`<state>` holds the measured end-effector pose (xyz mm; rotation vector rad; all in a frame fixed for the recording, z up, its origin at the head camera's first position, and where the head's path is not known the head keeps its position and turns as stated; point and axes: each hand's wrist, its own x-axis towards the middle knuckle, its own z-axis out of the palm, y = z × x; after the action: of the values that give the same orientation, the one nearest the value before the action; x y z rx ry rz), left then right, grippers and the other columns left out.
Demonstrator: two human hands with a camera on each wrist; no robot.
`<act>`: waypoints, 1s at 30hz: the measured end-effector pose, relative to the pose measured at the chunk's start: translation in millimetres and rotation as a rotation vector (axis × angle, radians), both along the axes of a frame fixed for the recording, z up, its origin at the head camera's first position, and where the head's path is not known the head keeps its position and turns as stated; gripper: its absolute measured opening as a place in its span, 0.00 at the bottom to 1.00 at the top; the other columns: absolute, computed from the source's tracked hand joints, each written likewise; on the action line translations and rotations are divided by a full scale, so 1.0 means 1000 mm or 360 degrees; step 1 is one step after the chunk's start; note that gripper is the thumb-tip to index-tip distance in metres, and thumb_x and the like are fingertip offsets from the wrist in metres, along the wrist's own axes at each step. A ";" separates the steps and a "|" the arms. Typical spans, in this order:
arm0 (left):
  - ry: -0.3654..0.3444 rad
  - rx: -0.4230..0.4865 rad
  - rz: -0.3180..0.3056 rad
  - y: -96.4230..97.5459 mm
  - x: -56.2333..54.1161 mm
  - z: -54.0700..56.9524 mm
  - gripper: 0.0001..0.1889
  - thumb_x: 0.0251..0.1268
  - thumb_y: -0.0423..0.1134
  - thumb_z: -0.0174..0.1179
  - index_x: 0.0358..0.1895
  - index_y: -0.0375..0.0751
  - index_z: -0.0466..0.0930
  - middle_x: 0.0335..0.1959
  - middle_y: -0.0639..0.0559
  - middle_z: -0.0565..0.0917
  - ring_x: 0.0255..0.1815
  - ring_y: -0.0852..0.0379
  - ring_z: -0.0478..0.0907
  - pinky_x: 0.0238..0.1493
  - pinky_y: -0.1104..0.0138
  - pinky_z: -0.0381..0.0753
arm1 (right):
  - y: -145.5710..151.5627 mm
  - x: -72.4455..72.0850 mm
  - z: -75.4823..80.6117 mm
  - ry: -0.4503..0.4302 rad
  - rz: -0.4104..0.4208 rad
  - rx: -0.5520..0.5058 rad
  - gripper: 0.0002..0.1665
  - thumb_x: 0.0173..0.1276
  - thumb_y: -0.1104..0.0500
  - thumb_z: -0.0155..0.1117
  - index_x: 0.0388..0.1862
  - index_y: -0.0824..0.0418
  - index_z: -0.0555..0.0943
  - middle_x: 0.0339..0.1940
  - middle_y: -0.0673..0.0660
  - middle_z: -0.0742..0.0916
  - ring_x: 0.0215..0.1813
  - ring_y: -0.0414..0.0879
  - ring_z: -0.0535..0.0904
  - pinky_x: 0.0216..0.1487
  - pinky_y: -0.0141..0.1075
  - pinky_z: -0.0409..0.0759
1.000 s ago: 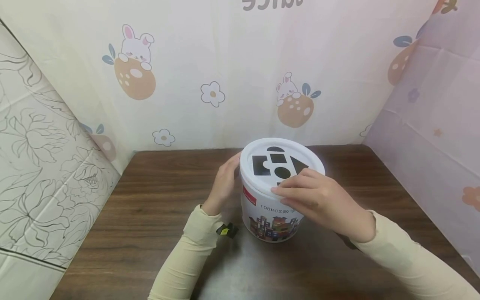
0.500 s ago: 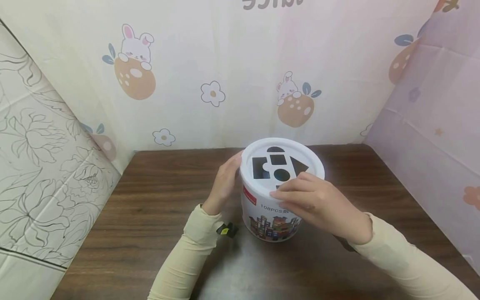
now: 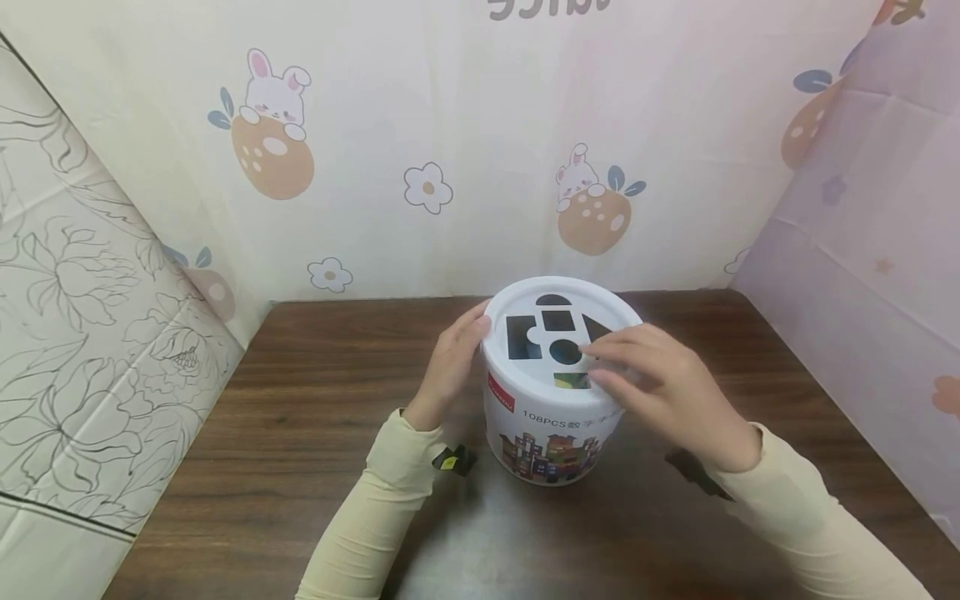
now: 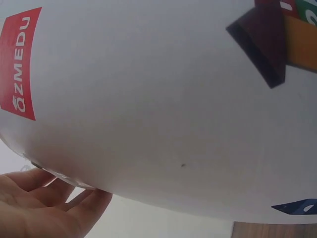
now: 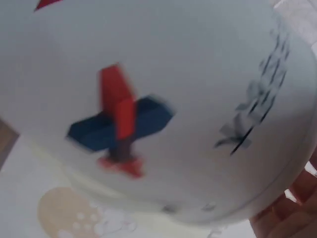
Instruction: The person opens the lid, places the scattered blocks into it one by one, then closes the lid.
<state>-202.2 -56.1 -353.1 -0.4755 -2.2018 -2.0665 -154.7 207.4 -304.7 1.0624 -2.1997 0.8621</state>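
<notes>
A white bucket (image 3: 551,450) stands upright on the table, printed with colourful block buildings. Its white lid (image 3: 562,287) has several cut-out shapes, among them a puzzle-piece shape, a circle and a triangle. Something green and yellow shows inside the front slot (image 3: 572,381). My left hand (image 3: 447,358) rests against the bucket's left side, fingertips at the lid's rim. In the left wrist view its fingers (image 4: 91,206) touch the bucket's edge. My right hand (image 3: 667,387) hovers over the right part of the lid, fingers slightly bent, with nothing visible between thumb and forefinger.
The dark wood table (image 3: 337,383) runs back to a patterned cloth (image 3: 360,125) with rabbits and fruit. Another cloth (image 3: 870,317) hangs along the right side, and a flower-lined panel (image 3: 82,333) borders the left. A dark wrist mount (image 3: 453,460) sits under the left wrist.
My right hand has lifted from the lid's front edge and shifted right and back, uncovering the front slot. My left hand stays at the bucket's side.
</notes>
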 end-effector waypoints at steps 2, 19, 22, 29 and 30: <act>-0.0030 -0.0009 0.0004 0.000 0.001 0.001 0.24 0.75 0.51 0.45 0.70 0.50 0.70 0.68 0.53 0.75 0.70 0.54 0.70 0.70 0.50 0.69 | 0.005 -0.002 -0.002 -0.0061 -0.0142 -0.0034 0.23 0.54 0.68 0.73 0.52 0.59 0.85 0.48 0.54 0.87 0.52 0.37 0.76 0.53 0.19 0.70; -0.0027 0.0009 -0.0016 0.001 0.002 -0.002 0.24 0.75 0.49 0.48 0.71 0.53 0.67 0.70 0.54 0.72 0.72 0.54 0.68 0.71 0.49 0.68 | 0.024 -0.019 -0.016 -0.0615 -0.0476 -0.0236 0.27 0.71 0.56 0.61 0.69 0.48 0.74 0.70 0.51 0.77 0.66 0.23 0.67 0.56 0.12 0.65; -0.0014 0.0021 -0.0027 0.001 0.002 -0.004 0.24 0.75 0.48 0.47 0.71 0.52 0.67 0.70 0.54 0.72 0.72 0.54 0.68 0.71 0.49 0.68 | 0.025 -0.020 -0.020 -0.0647 -0.0468 -0.0276 0.26 0.72 0.56 0.60 0.69 0.46 0.74 0.69 0.50 0.77 0.65 0.22 0.68 0.56 0.13 0.66; -0.0022 0.0050 -0.0050 0.003 0.003 -0.007 0.24 0.76 0.48 0.47 0.72 0.52 0.67 0.71 0.55 0.72 0.72 0.54 0.68 0.71 0.50 0.68 | 0.026 -0.024 -0.031 -0.0633 -0.0424 -0.0410 0.26 0.73 0.59 0.57 0.69 0.48 0.74 0.69 0.51 0.77 0.65 0.26 0.70 0.57 0.15 0.70; -0.0023 0.0052 -0.0053 0.003 0.003 -0.007 0.24 0.76 0.48 0.47 0.72 0.52 0.66 0.71 0.54 0.72 0.72 0.54 0.68 0.71 0.50 0.68 | 0.026 -0.024 -0.033 -0.0621 -0.0415 -0.0435 0.26 0.73 0.60 0.57 0.69 0.49 0.74 0.69 0.51 0.78 0.65 0.27 0.71 0.56 0.15 0.71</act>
<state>-199.4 -53.1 -359.9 -0.4992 -2.1793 -2.1252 -179.0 233.5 -337.5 0.4934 -2.3694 1.2856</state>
